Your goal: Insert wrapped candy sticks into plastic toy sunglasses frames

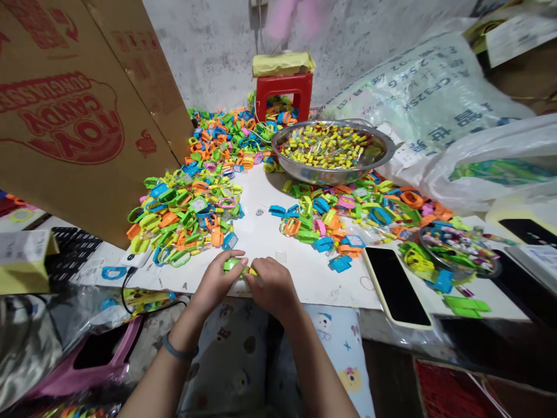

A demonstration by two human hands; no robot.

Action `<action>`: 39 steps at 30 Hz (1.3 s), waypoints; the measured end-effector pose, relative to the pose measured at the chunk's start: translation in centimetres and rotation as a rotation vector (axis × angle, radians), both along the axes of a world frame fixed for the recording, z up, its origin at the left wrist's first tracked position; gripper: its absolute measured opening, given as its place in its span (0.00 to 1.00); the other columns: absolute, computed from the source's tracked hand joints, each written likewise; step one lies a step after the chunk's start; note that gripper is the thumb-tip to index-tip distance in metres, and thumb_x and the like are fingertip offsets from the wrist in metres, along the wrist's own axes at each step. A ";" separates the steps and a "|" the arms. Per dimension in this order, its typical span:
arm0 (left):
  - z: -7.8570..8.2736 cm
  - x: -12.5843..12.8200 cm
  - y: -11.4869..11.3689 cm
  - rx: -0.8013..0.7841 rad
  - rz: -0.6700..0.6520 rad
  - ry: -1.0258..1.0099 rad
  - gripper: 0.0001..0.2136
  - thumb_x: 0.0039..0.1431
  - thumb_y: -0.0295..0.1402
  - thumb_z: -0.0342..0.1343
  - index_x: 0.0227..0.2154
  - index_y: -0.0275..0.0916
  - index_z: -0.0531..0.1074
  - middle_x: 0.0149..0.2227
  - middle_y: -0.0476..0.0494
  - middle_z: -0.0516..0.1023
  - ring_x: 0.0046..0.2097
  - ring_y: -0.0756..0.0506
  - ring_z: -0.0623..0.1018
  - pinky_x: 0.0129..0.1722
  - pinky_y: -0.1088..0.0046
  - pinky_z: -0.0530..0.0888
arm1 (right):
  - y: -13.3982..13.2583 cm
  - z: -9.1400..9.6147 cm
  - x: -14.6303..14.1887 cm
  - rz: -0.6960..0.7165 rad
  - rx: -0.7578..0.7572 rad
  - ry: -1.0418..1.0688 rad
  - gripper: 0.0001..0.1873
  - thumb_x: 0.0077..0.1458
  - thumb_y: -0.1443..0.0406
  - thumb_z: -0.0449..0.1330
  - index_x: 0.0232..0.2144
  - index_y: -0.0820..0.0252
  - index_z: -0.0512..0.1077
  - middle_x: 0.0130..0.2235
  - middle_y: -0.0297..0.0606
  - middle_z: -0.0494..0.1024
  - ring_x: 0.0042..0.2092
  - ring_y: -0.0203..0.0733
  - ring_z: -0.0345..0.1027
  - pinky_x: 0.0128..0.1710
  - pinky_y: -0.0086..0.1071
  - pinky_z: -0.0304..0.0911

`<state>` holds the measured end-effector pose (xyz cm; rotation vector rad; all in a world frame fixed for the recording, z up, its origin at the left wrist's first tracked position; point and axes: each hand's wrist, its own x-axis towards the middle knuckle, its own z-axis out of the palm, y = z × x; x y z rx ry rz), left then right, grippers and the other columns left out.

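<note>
The left hand and the right hand meet at the lower middle of the frame, both closed around a small green toy pinched between their fingertips at the near edge of the white board. How the toy sits under the fingers is hidden.

Upper left, a large box leans over the board. Upper right lie sacks. Behind the board's middle stands a steel bowl of yellow sweets, a red stool beyond it. Two heaps of coloured toys spread left and right of centre. A phone lies at the right, screen up, beside a smaller dish.

The toy is held right at the board's edge, so a slip of the fingers could well drop it into the lap or onto the floor. The left heap lies near the hands; a wide elbow could sweep pieces off.
</note>
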<state>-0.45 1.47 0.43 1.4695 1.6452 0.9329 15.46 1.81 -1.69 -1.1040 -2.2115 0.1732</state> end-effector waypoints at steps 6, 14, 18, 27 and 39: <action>2.2 -2.1 1.0 0.143 -0.002 0.227 0.17 0.57 0.46 0.57 0.43 0.40 0.76 0.46 0.40 0.78 0.51 0.39 0.76 0.54 0.60 0.70 | 1.3 -0.4 1.8 -0.203 -0.158 -0.098 0.22 0.57 0.52 0.64 0.47 0.59 0.70 0.44 0.42 0.76 0.45 0.49 0.65 0.42 0.38 0.55; 11.8 -11.4 10.5 0.545 0.413 0.593 0.24 0.59 0.44 0.57 0.55 0.38 0.68 0.54 0.35 0.74 0.56 0.37 0.72 0.57 0.59 0.68 | 2.6 -1.7 4.6 -0.538 -0.363 -0.294 0.11 0.60 0.62 0.61 0.44 0.60 0.73 0.49 0.46 0.73 0.50 0.54 0.63 0.43 0.41 0.54; 11.4 -12.8 13.5 0.452 0.353 0.673 0.27 0.60 0.42 0.54 0.58 0.30 0.65 0.57 0.25 0.70 0.60 0.32 0.69 0.61 0.52 0.64 | 2.7 -2.0 4.1 -0.477 -0.310 -0.210 0.08 0.58 0.62 0.63 0.38 0.60 0.71 0.43 0.45 0.75 0.46 0.53 0.65 0.41 0.40 0.54; -0.4 0.7 2.0 0.067 -0.230 -0.070 0.27 0.60 0.49 0.53 0.57 0.39 0.66 0.59 0.33 0.70 0.57 0.40 0.74 0.58 0.61 0.70 | 1.7 -0.9 2.2 -0.034 -0.466 0.393 0.03 0.57 0.69 0.56 0.31 0.57 0.67 0.29 0.29 0.72 0.30 0.37 0.65 0.30 0.27 0.56; 5.8 -6.9 7.6 0.390 0.104 0.337 0.21 0.65 0.47 0.41 0.46 0.38 0.73 0.40 0.41 0.80 0.38 0.42 0.78 0.42 0.63 0.76 | 3.5 -1.5 8.4 -0.544 -0.050 0.324 0.20 0.57 0.60 0.60 0.51 0.59 0.66 0.53 0.50 0.70 0.56 0.55 0.61 0.56 0.52 0.57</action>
